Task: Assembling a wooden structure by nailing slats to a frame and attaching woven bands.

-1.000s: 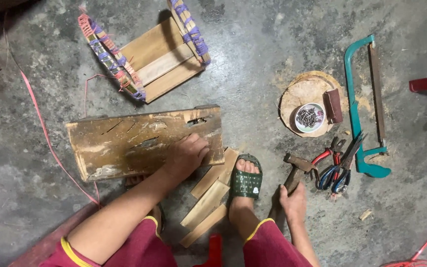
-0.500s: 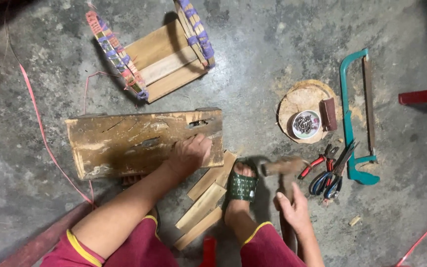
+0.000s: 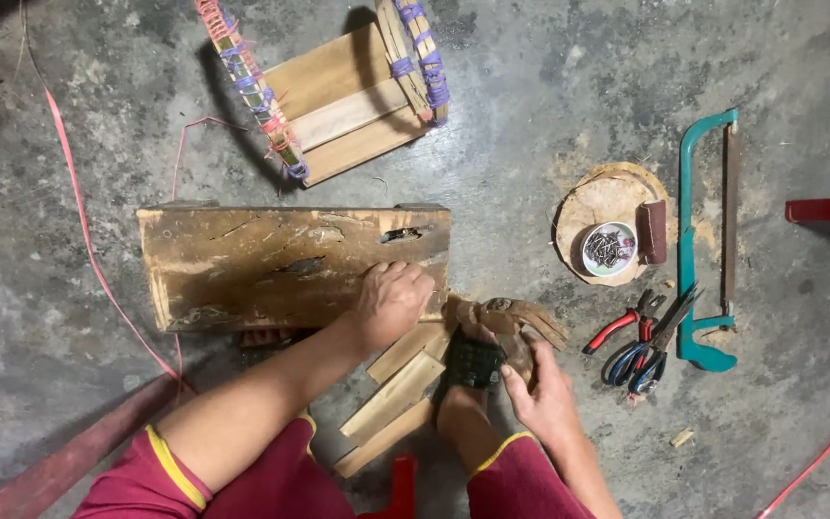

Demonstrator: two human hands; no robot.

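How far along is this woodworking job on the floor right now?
Already there: a half-built wooden frame with colourful strap-wrapped hoops. In hand: the left hand presses on the worn wooden plank, and the right hand holds a claw hammer beside it. Left: loose pale wooden slats and a small bowl of nails lie unused.

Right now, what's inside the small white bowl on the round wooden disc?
The white bowl on the round wooden disc holds a heap of small dark metal pieces, probably nails. A brown block lies beside it. The bowl's bottom is covered by the heap.
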